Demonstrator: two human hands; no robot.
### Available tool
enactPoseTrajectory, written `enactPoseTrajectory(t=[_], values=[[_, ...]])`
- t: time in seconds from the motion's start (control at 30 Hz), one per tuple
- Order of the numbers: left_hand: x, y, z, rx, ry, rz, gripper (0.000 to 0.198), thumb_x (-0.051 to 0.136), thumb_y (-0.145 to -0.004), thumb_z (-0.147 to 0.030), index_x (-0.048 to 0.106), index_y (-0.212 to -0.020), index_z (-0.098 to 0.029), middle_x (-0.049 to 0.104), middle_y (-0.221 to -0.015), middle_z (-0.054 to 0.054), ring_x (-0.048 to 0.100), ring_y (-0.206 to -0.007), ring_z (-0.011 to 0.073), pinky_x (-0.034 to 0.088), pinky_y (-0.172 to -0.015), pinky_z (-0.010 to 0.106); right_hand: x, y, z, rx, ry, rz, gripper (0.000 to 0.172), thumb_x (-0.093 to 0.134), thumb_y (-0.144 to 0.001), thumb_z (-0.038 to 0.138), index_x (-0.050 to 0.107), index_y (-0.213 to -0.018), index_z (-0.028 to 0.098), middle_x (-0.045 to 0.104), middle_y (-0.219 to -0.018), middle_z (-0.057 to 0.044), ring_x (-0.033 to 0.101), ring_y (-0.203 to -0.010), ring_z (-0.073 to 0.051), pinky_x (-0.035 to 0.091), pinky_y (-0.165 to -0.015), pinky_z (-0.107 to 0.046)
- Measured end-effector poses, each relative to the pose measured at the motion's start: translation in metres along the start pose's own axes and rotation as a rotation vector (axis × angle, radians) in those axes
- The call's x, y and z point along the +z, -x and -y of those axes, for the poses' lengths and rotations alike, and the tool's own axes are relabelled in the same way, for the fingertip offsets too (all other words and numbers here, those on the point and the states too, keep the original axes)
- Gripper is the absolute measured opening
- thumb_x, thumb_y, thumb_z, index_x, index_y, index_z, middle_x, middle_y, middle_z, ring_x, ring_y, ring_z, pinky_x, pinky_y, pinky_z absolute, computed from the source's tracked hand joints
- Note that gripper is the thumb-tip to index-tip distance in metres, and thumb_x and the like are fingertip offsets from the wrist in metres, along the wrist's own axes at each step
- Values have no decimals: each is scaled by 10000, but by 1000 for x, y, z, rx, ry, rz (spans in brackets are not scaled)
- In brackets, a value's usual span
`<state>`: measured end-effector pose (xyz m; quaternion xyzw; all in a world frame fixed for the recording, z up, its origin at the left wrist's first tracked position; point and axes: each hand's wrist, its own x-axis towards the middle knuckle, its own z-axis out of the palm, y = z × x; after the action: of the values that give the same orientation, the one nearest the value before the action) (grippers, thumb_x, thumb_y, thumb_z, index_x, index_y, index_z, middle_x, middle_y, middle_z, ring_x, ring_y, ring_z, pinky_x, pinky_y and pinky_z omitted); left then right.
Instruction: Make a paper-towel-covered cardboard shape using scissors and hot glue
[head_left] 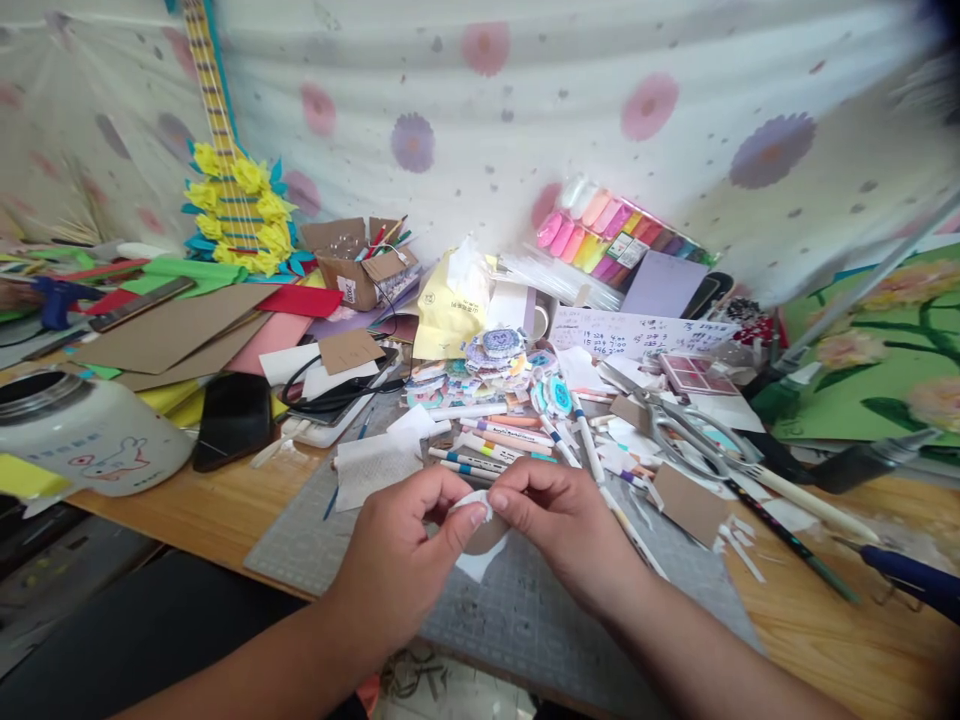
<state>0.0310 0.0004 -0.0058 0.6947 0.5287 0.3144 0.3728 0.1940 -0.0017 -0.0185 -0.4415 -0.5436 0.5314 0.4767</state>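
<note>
My left hand [420, 535] pinches the edge of a small piece of cardboard with white paper [480, 568] between thumb and fingers. My right hand [559, 520] has its thumb and fingertips closed on the same piece from the other side. Its brown cardboard face shows below the fingertips, with white paper folded over the top and jutting out at the bottom. It is held above a grey cutting mat [525, 620]. Just beyond the hands lie several paint markers [510, 435] and a white textured tissue [379, 468]. The fingers partly hide the piece's upper edge.
Large scissors [690, 440] and a cardboard square [686, 503] lie at right, near a blue glue gun [911, 580]. Decorated paper cutouts [499, 350] are piled behind the markers. A white jar [90, 430] and a black phone [234, 420] are at left.
</note>
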Motion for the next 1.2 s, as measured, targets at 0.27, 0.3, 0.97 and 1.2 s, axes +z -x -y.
enactPoseTrajectory(t=[0.27,0.3,0.97,1.2], values=[[2,-2,-4,-124,239,79,222,616,-760,-374,580,-670,-174,538,-596,-24,468,-588,137,366,-549,242,1,2,-6,-200,439,-99,165,550,-828,258,562,-679,187,586,-632,1,506,-600,-133,390,-557,-240],[1,-3,-3,-148,316,106,230,621,-757,-384,587,-680,-171,537,-598,-26,465,-590,132,366,-551,237,1,2,-6,-211,475,-105,165,542,-834,248,557,-681,189,587,-630,3,508,-598,-133,390,-555,-238],[3,-7,-3,-171,252,114,197,580,-761,-318,601,-630,-172,502,-563,-40,433,-569,132,320,-532,236,6,-2,-6,-26,277,-74,85,559,-725,258,524,-692,187,473,-572,39,397,-513,-102,324,-471,-200],[7,-7,-3,-209,314,111,189,578,-771,-314,606,-667,-159,552,-585,-22,451,-585,134,343,-553,240,9,-2,-6,9,295,-106,72,546,-652,245,510,-683,191,470,-575,37,389,-487,-96,307,-431,-194]])
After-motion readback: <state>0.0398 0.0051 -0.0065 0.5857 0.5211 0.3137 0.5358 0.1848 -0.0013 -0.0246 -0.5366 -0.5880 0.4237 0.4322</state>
